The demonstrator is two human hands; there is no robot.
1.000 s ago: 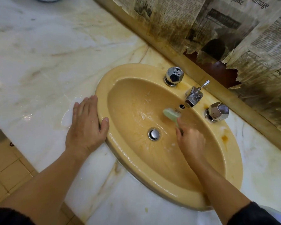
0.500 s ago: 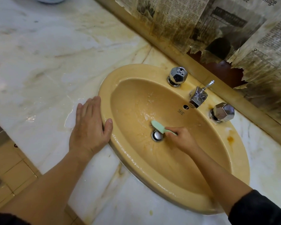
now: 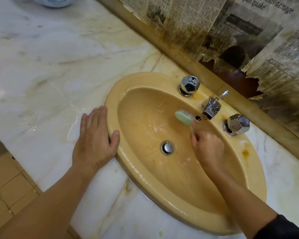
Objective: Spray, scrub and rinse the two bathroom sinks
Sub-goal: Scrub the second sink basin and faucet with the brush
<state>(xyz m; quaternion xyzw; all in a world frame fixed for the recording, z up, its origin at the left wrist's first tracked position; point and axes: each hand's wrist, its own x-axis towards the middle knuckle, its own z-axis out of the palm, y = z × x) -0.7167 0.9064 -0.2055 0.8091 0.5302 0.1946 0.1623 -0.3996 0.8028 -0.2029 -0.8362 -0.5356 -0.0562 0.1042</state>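
Right hand [image 3: 207, 147] grips brush [image 3: 183, 117] handle, head probably against sink [image 3: 254, 178] wall ahead. Brush light, stiff, wet-slippery; hold handle firmly. Left hand [image 3: 95, 140] flat, open, beside rim.

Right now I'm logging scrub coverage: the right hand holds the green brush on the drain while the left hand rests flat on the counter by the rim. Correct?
Not quite. In the head view the green brush works the back wall below the spout, away from the drain. The right hand grips it; the left hand rests flat beside the sink rim.

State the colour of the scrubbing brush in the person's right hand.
Pale green brush, held by the right hand; head view.
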